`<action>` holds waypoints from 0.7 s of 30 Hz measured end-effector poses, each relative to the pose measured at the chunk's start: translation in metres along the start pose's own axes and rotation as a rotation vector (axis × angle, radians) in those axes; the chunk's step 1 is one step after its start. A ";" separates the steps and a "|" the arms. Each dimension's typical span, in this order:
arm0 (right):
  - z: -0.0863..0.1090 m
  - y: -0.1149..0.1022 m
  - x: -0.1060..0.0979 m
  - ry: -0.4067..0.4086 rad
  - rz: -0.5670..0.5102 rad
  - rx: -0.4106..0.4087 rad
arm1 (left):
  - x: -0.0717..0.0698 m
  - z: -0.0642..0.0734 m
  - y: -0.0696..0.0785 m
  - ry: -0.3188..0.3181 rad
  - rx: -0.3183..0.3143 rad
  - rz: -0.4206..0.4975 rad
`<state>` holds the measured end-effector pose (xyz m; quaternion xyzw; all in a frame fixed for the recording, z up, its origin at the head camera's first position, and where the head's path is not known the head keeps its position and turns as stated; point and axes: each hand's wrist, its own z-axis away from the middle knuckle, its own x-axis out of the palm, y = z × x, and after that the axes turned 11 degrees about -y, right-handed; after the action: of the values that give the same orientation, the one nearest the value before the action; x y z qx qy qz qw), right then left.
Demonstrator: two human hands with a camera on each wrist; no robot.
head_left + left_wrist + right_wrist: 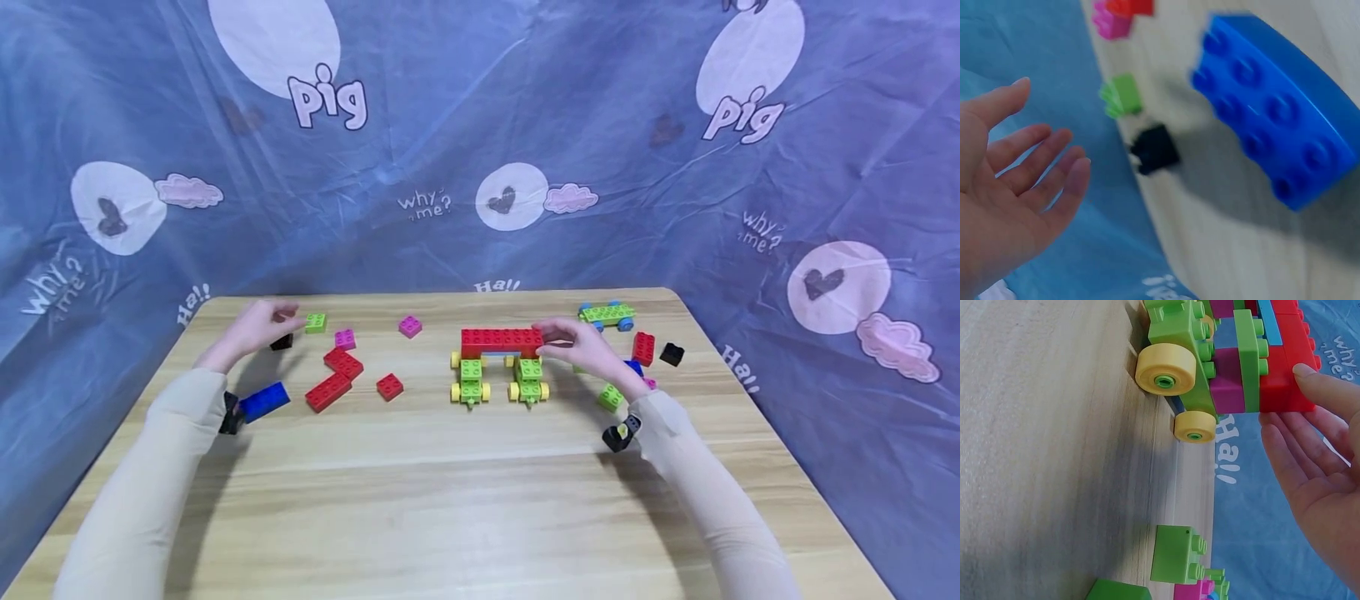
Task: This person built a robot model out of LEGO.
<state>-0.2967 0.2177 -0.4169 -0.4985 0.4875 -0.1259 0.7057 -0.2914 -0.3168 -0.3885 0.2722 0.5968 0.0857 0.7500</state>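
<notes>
In the head view, two green wheeled bases (470, 392) with yellow wheels (1166, 369) carry stacked bricks. A long red brick row (501, 340) bridges them on top. My right hand (573, 340) pinches the right end of this row; the right wrist view shows the thumb against the red brick (1285, 387) and the fingers at its end. Purple bricks (1227, 380) and a green brick (1249, 362) sit under the red. My left hand (262, 323), fingers relaxed and holding nothing, hovers over a black brick (1157, 149), near a light green brick (1124, 94).
A long blue brick (265, 402) lies by my left wrist. Red bricks (327, 392) and pink bricks (410, 326) lie left of the build. To the right are a green base with blue wheels (607, 315), a red brick (643, 348) and a black brick (672, 354).
</notes>
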 end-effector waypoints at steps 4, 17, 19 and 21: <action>0.001 0.001 0.000 -0.005 -0.005 0.006 | 0.004 0.001 -0.016 -0.012 -0.024 -0.079; 0.001 -0.002 0.000 0.002 0.015 0.007 | 0.013 -0.005 -0.038 -0.083 -0.071 -0.241; 0.001 -0.002 0.000 0.001 0.018 0.008 | 0.014 -0.005 -0.039 -0.095 -0.071 -0.242; 0.001 -0.003 0.000 0.000 0.019 0.007 | 0.015 -0.004 -0.040 -0.096 -0.065 -0.240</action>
<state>-0.2951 0.2175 -0.4145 -0.4911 0.4920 -0.1210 0.7086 -0.2994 -0.3423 -0.4225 0.1782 0.5854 0.0013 0.7909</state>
